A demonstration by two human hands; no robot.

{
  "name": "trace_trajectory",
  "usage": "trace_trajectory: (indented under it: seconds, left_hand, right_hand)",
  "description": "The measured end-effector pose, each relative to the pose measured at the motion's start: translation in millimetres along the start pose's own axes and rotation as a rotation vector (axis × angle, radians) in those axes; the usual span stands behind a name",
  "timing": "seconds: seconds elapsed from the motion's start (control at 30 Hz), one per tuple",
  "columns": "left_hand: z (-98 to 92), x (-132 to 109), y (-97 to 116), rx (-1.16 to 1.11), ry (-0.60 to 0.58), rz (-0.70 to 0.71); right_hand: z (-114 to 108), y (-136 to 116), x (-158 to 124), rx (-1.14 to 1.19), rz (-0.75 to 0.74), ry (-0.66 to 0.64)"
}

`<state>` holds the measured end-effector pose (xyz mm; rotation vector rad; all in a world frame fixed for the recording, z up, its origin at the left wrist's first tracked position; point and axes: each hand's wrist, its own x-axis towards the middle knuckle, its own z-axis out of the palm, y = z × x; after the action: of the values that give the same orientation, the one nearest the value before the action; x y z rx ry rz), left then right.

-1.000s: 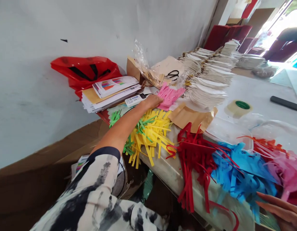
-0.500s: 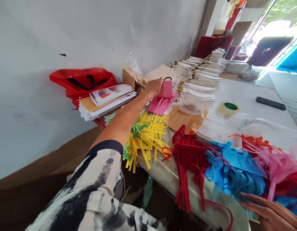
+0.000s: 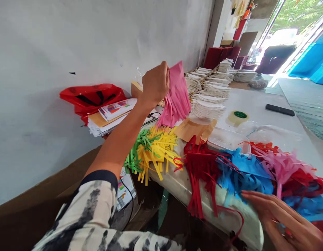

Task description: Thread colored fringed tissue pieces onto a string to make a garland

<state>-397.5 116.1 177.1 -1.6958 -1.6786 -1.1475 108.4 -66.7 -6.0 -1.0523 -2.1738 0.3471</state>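
Our left hand is clamped on a fringed pink paper sheet, holding it up over the white table, just beside stacked paper tags. Our right hand, open with its fingers together, touches blue paper fringe, near red paper strips and yellow paper strips.

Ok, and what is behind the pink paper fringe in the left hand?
Stacks of cream paper pieces stand behind the pink paper fringe, on its right side. Whatever lies directly behind the fringe and the left hand is covered, so it cannot be seen.
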Motion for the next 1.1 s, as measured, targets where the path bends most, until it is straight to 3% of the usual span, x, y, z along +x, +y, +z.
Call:
trace_trajectory:
  seconds: [0.07,0.13,0.2,0.3,0.37,0.53,0.7,0.9,1.0,1.1]
  left_hand:
    - [-21.6,-13.4,19.1,-0.068,-0.003,0.126]
    - [-46.3,-32.9,44.4,-0.126,-0.023,0.263]
    - [-72.3,-55.2,72.0,-0.158,-0.076,0.356]
    - [-104.8,-88.2,105.7,-0.221,-0.18,0.413]
    - [-116.8,-108.7,118.7,-0.299,-0.216,0.408]
    - [-118.3,-156.9,124.7,-0.461,-0.153,0.269]
    - [-115.0,-189.5,122.0,-0.574,-0.148,0.269]
    - [-111.9,-196.9,121.1,-0.483,-0.142,0.22]
    - [-112.0,-197.9,123.2,-0.573,-0.177,0.178]
    - [-113.7,-201.6,124.6,-0.726,-0.152,0.015]
  right_hand:
    - [5.7,-32.1,30.5,0.068,-0.047,-0.008]
    - [12.2,-59.1,64.9,0.112,-0.124,0.095]
    - [20.0,-79.7,99.0,0.175,-0.101,0.149]
    - [36.0,-103.3,139.6,0.376,-0.083,0.197]
    - [49.5,-117.5,153.2,0.597,-0.065,0.159]
    - [78.6,-144.9,135.6,0.835,0.176,0.134]
    - [88.2,-154.0,106.6,0.815,0.181,0.137]
    - [92.2,-156.8,108.2,0.862,0.19,0.063]
    - [95.0,-154.5,110.1,0.864,0.198,0.074]
    - [98.8,-148.4,109.1,0.857,0.209,0.125]
